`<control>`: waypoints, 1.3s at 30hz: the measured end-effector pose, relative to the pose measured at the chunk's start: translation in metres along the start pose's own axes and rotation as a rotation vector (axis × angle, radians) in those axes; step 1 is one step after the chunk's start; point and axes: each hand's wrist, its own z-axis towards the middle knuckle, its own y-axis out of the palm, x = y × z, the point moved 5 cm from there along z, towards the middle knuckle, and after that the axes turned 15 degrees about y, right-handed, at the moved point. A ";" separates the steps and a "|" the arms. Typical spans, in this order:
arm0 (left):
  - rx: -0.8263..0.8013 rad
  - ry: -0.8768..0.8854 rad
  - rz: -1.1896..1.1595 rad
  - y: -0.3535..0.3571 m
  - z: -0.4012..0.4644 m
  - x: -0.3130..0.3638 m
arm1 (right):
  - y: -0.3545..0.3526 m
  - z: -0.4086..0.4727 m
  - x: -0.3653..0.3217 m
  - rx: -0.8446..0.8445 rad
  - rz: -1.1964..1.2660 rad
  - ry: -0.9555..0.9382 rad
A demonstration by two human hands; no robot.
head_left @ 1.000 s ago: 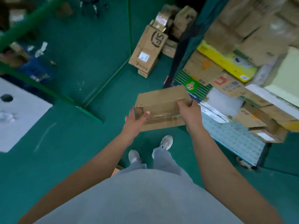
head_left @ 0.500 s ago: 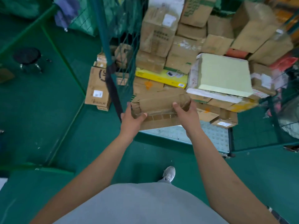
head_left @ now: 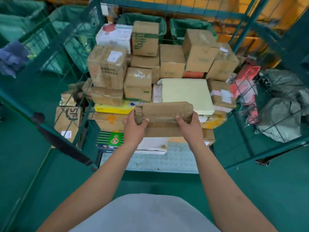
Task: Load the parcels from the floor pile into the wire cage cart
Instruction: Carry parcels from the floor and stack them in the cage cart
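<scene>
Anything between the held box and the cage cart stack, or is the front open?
Nothing visible blocks it. Left hand and right hand hold the cardboard box at the cart's open front, above the bare cart floor. The stacked parcels lie just beyond it.

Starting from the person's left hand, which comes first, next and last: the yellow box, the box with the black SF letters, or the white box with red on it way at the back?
From the left hand, in the head view:
1. Yellow box, just up and left of it in the cart.
2. SF box, further left, outside the cage wire.
3. White box with red, far back on top of the stack.
</scene>
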 end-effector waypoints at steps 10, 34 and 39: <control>-0.003 0.008 0.014 0.055 0.072 0.022 | -0.041 0.079 -0.046 -0.031 0.151 0.046; 0.005 -0.239 -0.304 0.141 0.401 0.003 | 0.040 0.383 -0.297 -0.025 -0.163 -0.132; -0.157 -0.220 -0.381 0.189 0.437 0.015 | 0.049 0.447 -0.374 0.065 -0.476 -0.350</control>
